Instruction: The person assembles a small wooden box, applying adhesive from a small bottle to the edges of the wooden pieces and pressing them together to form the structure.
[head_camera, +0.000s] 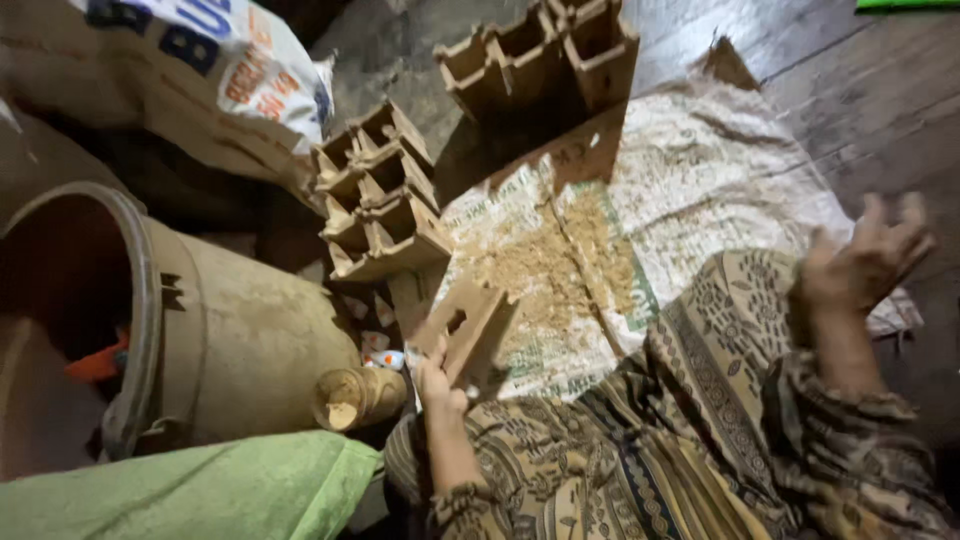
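Wooden slotted block (468, 325) gripped at its lower edge by the left hand (437, 385), tilted over the near edge of a sawdust-strewn woven sack (700, 170) spread on the floor. Right hand (860, 265) raised well apart on the other side, fingers loosely spread, holding nothing, above a lap in patterned cloth (640, 450). Just beside the held block, a stack of similar wooden pieces (380, 195), a small dusty jar (358, 397) and a large tipped drum (200, 320); more slotted pieces (545, 55) farther off.

Rough matt wood block (468, 325) & stacked wood blocks (385, 195), dusty matt drum (235, 340), woven plastic sack (700, 180) w/ sawdust.
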